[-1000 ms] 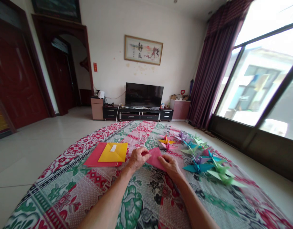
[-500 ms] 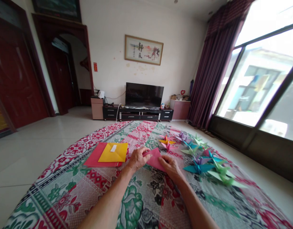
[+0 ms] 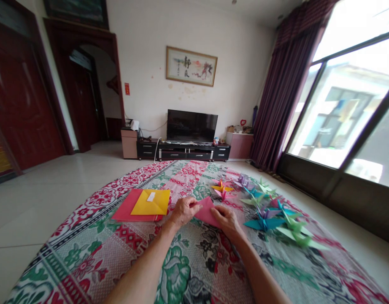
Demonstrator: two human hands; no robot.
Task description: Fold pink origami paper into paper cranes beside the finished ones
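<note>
A small folded sheet of pink paper [image 3: 207, 212] is held between my two hands, just above or on the patterned cloth. My left hand [image 3: 183, 210] pinches its left edge between thumb and fingers. On the opposite edge, my right hand [image 3: 225, 218] grips it with the thumb on top. Left of my hands lies a yellow envelope-like paper [image 3: 158, 202] with a white label, resting on red-pink paper [image 3: 125, 207]. To the right stand several folded paper cranes, among them a blue crane [image 3: 264, 221], a green crane [image 3: 296, 233] and a yellow-orange crane [image 3: 222, 187].
A flowered cloth [image 3: 144, 261] covers the round table under everything. Beyond the table are a television [image 3: 192, 126] on a black cabinet [image 3: 173, 153], a dark red door [image 3: 23, 88] at left, and a purple curtain [image 3: 273, 101] beside the window.
Hardly anything differs. My left fingers have shifted very slightly at the paper's left edge, and both hands keep their hold on it.
</note>
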